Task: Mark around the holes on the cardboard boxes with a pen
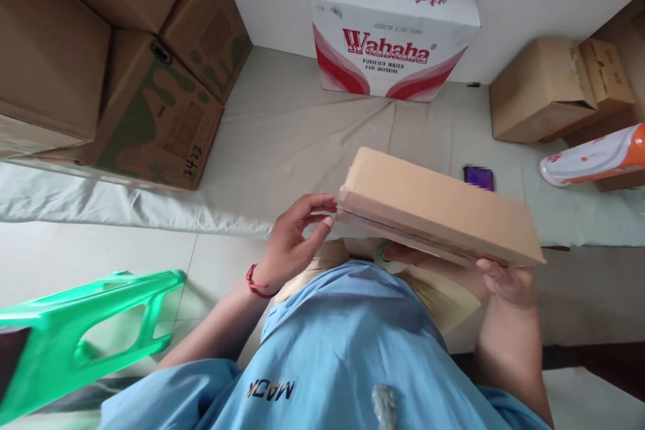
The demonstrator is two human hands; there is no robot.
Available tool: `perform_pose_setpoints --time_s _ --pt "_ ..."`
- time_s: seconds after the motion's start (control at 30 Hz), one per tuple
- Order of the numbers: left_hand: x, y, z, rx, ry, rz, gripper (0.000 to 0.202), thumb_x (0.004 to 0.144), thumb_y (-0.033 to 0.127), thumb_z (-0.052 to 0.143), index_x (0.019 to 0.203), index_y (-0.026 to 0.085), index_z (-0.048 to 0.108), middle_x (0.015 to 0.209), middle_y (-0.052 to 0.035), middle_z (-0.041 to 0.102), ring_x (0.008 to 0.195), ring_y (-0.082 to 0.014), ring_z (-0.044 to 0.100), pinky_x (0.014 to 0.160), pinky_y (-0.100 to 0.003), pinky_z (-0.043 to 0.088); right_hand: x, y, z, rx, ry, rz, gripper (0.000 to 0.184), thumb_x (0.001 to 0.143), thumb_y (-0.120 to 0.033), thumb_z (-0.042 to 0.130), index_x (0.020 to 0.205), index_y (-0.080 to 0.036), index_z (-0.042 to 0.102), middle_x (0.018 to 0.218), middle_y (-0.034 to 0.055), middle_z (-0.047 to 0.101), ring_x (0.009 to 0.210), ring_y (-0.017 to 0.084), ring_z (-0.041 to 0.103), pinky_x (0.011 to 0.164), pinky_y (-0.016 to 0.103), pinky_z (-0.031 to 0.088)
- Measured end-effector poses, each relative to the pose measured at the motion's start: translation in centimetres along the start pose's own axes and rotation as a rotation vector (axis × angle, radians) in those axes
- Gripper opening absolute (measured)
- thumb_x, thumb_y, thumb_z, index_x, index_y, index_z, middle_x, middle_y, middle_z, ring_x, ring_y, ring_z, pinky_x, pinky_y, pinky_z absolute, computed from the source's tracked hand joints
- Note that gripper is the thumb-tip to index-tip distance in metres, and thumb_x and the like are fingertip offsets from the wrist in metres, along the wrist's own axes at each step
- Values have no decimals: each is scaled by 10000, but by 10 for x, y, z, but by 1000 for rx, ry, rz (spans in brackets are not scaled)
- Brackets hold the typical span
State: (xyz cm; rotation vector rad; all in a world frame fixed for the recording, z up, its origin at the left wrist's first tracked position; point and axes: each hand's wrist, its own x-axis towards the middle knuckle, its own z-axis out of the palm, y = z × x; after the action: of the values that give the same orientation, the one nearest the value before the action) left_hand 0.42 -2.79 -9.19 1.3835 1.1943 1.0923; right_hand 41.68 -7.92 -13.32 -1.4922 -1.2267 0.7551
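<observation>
A long, flat cardboard box (438, 205) is held tilted above my lap, in front of the cloth-covered table. At its lower right edge my right hand (508, 283) grips it, with the thumb showing on the near side and the other fingers hidden beneath. My left hand (301, 235), a red cord round its wrist, is by the box's left end. Its thumb and fingers are apart, and the fingertips reach the corner; whether they touch it I cannot tell. A dark seam runs along the side of the box that faces me.
A white Wahaha water carton (393, 47) stands at the back of the table (282, 127). Large brown cartons (166, 107) are stacked left, smaller ones (544, 91) right. A phone (478, 177) and a white-orange package (594, 154) lie rightward. A green stool (101, 316) is at lower left.
</observation>
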Motion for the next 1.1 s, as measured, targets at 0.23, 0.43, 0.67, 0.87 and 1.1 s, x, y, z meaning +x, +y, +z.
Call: perform_pose_setpoints --time_s 0.23,0.43,0.67,0.87,1.1 --pt "6 -14 0 -460 182 -306 598 887 728 791 1213 229 755 1362 -142 732 1336 -338 679 888 -425 703 2 -101 54 -188 -101 -219 1003 679 -429 1048 1578 -334 616 1392 110 734 944 271 768 768 425 714" --pt "19 -22 -8 -315 305 -414 567 656 451 984 1106 200 748 1088 -57 732 1053 -232 713 777 -309 672 0 -151 75 -31 -518 -206 1047 898 -285 904 1755 -451 326 1445 82 726 722 145 675 745 380 699" --pt "17 -29 -14 -466 322 -454 485 604 325 898 1040 217 716 1005 -28 747 981 -219 733 769 -309 644 -3 -155 78 226 -482 -89 746 1015 -315 746 1698 -417 464 1676 99 571 767 151 666 715 390 658" --pt "19 -27 -13 -643 403 -288 365 863 574 801 909 261 619 982 -2 696 952 -207 697 778 -332 636 0 -117 72 131 -241 -65 551 1035 -555 665 1528 -310 679 1455 104 707 1103 278 711 863 409 642" --pt "16 -33 9 -499 346 -225 551 723 561 1013 930 233 623 904 26 615 809 -125 594 725 -226 539 -7 -60 79 258 63 136 521 1052 -635 541 1385 -285 736 1412 91 743 1269 286 722 1002 436 625"
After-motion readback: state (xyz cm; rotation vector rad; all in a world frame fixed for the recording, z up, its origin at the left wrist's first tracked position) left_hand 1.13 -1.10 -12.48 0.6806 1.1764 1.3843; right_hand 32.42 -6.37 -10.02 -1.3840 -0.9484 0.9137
